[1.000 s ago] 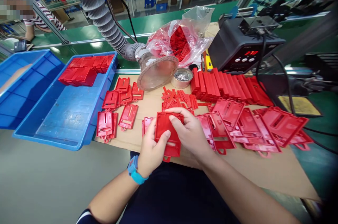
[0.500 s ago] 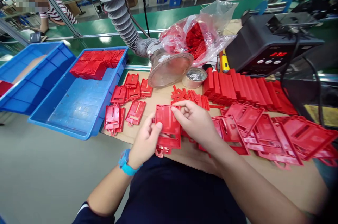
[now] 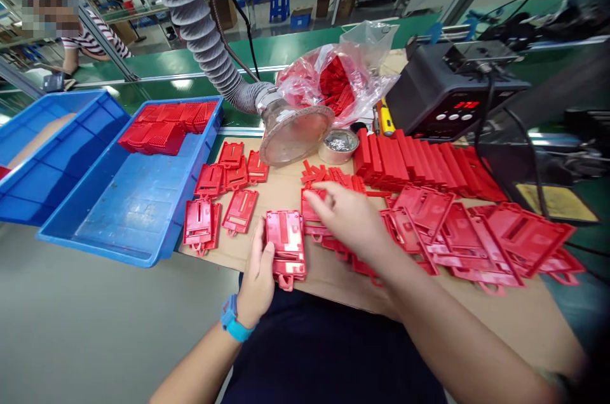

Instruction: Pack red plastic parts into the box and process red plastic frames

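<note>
My left hand [image 3: 258,274] grips the near left edge of a flat red plastic plate [image 3: 286,242] that lies on the brown cardboard sheet [image 3: 267,185]. My right hand [image 3: 350,216] is above the small loose red pieces [image 3: 328,175] just beyond the plate, its thumb and fingers pinched together, but motion blur hides whether anything is in them. More red plates [image 3: 457,232] overlap in a pile to the right of that hand.
A blue tray [image 3: 128,201] with stacked red parts stands at the left, a second blue tray [image 3: 42,156] beside it. A grey extraction hose ends in a clear funnel [image 3: 293,131]. Behind are a bag of red parts [image 3: 333,80], a small tin [image 3: 338,145], a black soldering station [image 3: 452,96] and a person at the far left.
The red plate was held up in both hands; now it lies on the cardboard under my left hand. My right hand has let go and moved forward to the small pieces.
</note>
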The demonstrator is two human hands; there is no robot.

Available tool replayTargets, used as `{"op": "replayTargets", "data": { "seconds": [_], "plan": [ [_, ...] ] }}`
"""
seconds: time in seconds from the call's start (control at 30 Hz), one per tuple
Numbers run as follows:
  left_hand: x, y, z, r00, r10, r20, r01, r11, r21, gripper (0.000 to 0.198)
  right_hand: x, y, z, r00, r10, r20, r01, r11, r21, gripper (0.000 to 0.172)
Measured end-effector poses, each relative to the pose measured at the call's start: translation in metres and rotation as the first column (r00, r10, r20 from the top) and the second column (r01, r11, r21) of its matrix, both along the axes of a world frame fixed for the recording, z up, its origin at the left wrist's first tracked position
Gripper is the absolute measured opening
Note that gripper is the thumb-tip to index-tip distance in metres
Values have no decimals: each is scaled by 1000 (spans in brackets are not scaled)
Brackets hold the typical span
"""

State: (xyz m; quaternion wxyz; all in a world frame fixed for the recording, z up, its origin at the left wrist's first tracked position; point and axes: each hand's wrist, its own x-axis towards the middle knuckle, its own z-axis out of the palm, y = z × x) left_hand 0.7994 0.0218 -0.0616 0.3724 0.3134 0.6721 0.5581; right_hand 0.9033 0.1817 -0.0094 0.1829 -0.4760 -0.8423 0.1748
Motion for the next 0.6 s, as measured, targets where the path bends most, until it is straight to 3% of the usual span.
{"op": "replayTargets", "data": {
  "seconds": [0.1, 0.17, 0.23, 0.27, 0.33, 0.37, 0.4, 0.47, 0.6],
  "plan": [
    [-5, 0, -3, 998, 24, -53, -25, 1000, -3, 52, 12, 38, 18, 992, -119, 51, 116, 991, 63, 27],
    [-17, 3, -3, 988, 54, -142, -52, 998, 22, 50, 13, 60, 21, 978, -52, 203, 35, 996, 87, 22],
    [-38, 10, 1, 932, 91, -351, -87, 996, 29, 48, 6, 73, 15, 940, 75, 334, -100, 993, 59, 19],
    [-51, 15, 5, 851, 94, -517, -110, 994, 0, 46, 1, 77, 10, 921, 127, 367, -154, 987, 45, 19],
    [-77, 25, 13, 544, -21, -839, -199, 968, -153, 43, -10, 79, 1, 902, 194, 385, -227, 973, 41, 18],
    [-88, 29, 16, 402, -122, -908, -247, 940, -236, 41, -14, 78, -3, 892, 230, 389, -268, 962, 46, 19],
    [-96, 34, 19, 323, -195, -926, -274, 918, -289, 39, -18, 76, -6, 880, 270, 391, -314, 948, 52, 21],
    [-106, 40, 19, 259, -288, -922, -287, 888, -359, 35, -23, 74, -10, 855, 343, 389, -397, 915, 68, 22],
    [-109, 44, 12, 230, -339, -912, -287, 872, -396, 31, -26, 80, -19, 830, 412, 377, -479, 872, 101, 21]
  ]
}}
